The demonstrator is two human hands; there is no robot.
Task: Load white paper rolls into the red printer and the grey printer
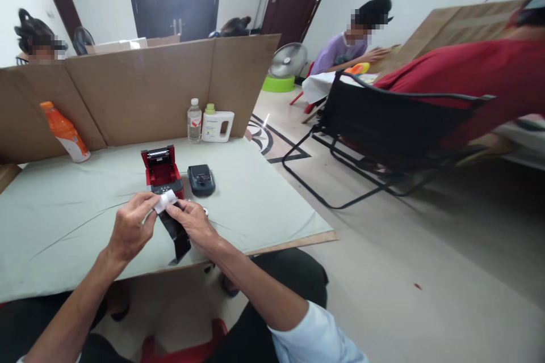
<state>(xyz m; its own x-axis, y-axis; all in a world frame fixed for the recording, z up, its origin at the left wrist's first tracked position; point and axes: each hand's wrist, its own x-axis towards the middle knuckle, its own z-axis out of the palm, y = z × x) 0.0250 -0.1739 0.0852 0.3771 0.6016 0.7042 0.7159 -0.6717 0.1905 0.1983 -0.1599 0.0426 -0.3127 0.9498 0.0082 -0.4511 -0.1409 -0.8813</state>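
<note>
My left hand (130, 227) and my right hand (193, 221) meet over the near part of the low table (264, 204). Together they pinch a small white paper roll (164, 201), and a black strip or wrapper (179, 235) hangs down from it below my right hand. Just beyond my hands stands a small red and black printer (162, 173) with its lid raised. A dark grey device (201, 179) lies to its right.
A cardboard screen (145, 88) walls the table's far side. An orange drink bottle (66, 133) leans at the left; a water bottle (195, 121) and white jug (217, 125) stand at the back. A black folding chair (383, 130) and other people are on the right.
</note>
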